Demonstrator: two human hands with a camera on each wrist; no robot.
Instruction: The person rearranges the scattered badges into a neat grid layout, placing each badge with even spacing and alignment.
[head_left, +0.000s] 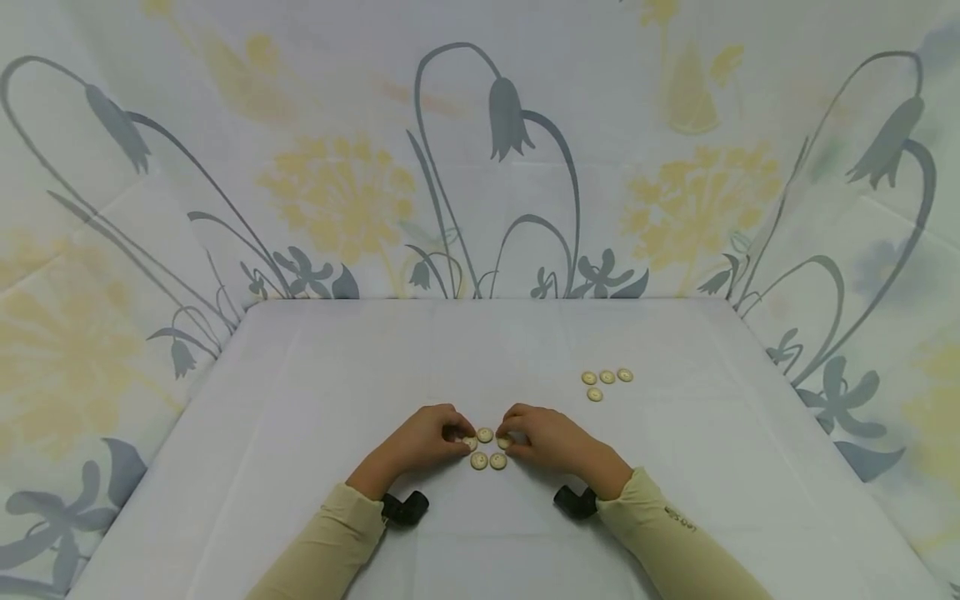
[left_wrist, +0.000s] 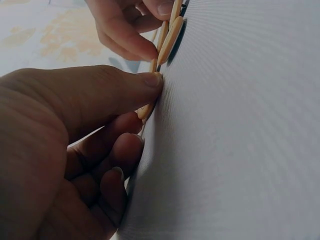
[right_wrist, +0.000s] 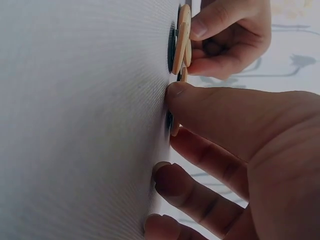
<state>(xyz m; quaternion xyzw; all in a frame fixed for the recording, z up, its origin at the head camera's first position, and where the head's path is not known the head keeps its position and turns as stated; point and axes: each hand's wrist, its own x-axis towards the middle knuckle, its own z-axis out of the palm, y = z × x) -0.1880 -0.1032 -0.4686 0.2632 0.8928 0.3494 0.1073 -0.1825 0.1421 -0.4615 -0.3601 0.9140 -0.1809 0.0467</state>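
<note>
Several small round wooden discs with dark markings form a ring on the white cloth between the hands. At the ring's left, my left hand (head_left: 422, 437) pinches one disc (head_left: 470, 443) between thumb and fingers. My right hand (head_left: 551, 439) pinches another disc (head_left: 504, 442) at the right side, its thumb on the near edge. Between the two hands lie a far disc (head_left: 485, 435) and two near discs, the left one (head_left: 479, 461) beside the right one (head_left: 498, 461). In the left wrist view, the thumb (left_wrist: 120, 90) presses against the edge of the held disc (left_wrist: 145, 111).
Farther back on the right, several similar discs (head_left: 607, 377) lie in a row, with one disc (head_left: 595, 394) just in front. Black wrist devices, left (head_left: 406, 508) and right (head_left: 576, 502), sit at the sleeve cuffs. A flower-patterned cloth wall (head_left: 480, 208) rises behind the table (head_left: 337, 350).
</note>
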